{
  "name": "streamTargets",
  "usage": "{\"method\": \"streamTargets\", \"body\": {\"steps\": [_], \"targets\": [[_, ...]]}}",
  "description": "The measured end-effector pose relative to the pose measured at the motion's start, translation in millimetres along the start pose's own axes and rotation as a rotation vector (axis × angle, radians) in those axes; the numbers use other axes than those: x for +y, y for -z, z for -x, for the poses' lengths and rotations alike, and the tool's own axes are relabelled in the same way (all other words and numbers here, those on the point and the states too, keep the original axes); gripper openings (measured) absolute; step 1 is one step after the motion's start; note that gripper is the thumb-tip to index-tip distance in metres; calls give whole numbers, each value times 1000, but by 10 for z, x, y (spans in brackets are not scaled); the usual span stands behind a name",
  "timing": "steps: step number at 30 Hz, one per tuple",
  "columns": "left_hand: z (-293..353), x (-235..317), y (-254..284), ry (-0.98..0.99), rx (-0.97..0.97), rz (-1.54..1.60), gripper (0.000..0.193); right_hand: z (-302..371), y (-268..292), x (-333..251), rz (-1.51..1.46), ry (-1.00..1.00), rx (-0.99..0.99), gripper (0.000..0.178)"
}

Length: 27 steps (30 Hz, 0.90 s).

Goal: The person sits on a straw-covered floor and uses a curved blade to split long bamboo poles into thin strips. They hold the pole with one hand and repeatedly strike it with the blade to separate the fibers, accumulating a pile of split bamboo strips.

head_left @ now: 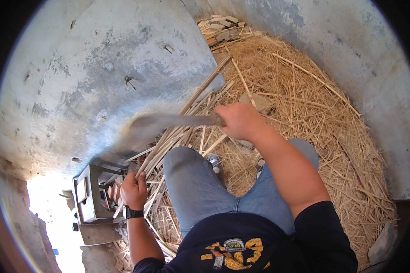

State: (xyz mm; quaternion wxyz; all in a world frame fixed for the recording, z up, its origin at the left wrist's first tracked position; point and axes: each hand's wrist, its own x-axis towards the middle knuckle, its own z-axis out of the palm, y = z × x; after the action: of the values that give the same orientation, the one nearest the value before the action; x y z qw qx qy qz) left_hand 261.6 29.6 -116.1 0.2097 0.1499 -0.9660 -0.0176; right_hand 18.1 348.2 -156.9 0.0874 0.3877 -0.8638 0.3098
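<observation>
Two hands are loaded: the right hand (242,121) has its fingers closed on the handle end of a broad blade (161,121); the left hand (134,192) grips a long strip (207,85), which slants up past the blade. Hazard: a glancing stroke could slide down the strip into the bare left fingers, or overrun toward the left knee (179,159). Loose straw (300,95) could upset footing.

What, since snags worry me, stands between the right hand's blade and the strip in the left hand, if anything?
Nothing visible does: the blurred blade, gripped in the right hand, crosses in front of the strip in this view. Loose pale strips lie beyond both, not between. The gap's depth I cannot tell.
</observation>
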Motion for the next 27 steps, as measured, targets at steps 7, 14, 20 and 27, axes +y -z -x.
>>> {"method": "streamTargets", "body": {"steps": [7,14,20,27], "targets": [[89,-22,24,41,-41,20,38,-36,72,23,24,-98,-85,19],[88,-82,20,0,6,-5,38,-56,372,297,-21,-478,61,24],[46,-18,-53,4,3,24,39,6,86,88,12,-58,15,20],[89,-96,26,-15,35,-15,37,-62,312,114,-8,-211,-80,22]]}}
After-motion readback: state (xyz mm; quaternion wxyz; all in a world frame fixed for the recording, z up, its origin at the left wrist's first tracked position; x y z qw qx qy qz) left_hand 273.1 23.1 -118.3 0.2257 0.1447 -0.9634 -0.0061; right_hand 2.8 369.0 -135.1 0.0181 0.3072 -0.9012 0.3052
